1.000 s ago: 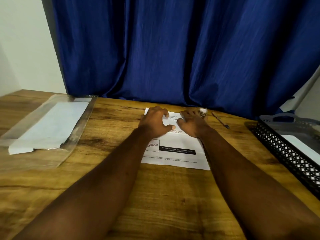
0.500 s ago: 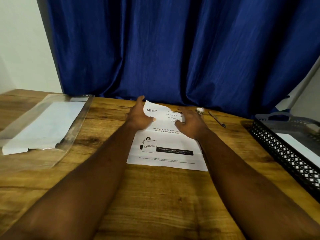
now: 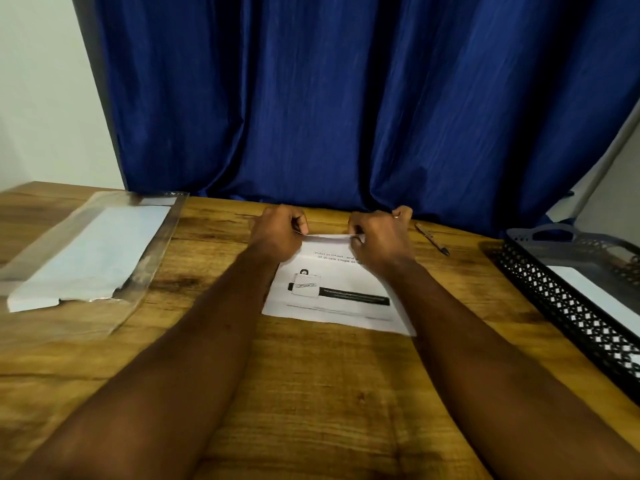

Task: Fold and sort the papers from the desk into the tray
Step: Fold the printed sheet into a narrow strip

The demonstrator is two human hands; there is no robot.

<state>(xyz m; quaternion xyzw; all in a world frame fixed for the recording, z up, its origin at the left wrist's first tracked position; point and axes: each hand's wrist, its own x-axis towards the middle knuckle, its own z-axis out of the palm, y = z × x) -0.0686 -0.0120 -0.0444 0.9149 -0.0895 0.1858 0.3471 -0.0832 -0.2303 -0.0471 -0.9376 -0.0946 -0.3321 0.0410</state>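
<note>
Centre frame, your left hand and right hand each pinch 1 far corner of the white printed paper sheet, edge held up, likely to fold it toward you before the black mesh tray at right.

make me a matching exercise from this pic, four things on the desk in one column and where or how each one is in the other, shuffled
1. printed paper
2. pen
3. tray
4. plastic sleeve

A. lies on the desk, just right of the right hand
B. clear, at the desk's left side
C. far edge pinched by the left hand and the right hand
D. black mesh, at the desk's right side, white sheet inside

Pairs: 1-C, 2-A, 3-D, 4-B
</note>
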